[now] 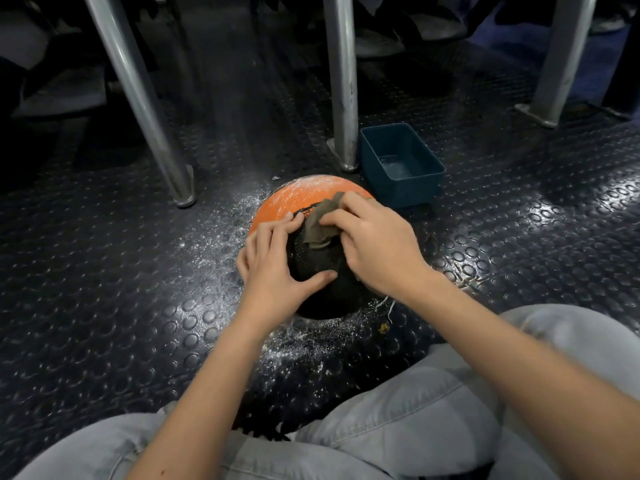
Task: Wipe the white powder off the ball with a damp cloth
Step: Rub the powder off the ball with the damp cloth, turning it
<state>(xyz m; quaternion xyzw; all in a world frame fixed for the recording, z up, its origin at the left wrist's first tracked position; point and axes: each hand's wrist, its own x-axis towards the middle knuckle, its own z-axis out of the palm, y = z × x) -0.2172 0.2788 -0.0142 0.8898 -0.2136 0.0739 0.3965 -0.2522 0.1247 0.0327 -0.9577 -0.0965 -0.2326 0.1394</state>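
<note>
Ball sat on the floor, between the person's knees on the near side and a blue bin just beyond it to the far right. Being round, it had no long axis. Its orange half faced far and its black half faced near, and the seam between them ran roughly left to right under the hands.

White powder showed on the far upper edge of the orange half, just past the cloth. That made the coming stroke look like a push away from the body. The cloth was crumpled on top of the ball at the seam, its longer side running near to far.

Right hand covered the cloth from the right, its fingers curled and bunched on the fabric, pinching it against the ball. It was the hand nearer the powder.

Left hand braced the ball's left side. Its fingers were spread and laid on the surface, with the thumb stretched across the black half. It held nothing.

More powder was scattered over the floor to the left of the ball and on its near side. Metal legs stood farther off. The bin held a little water, I judged.
</note>
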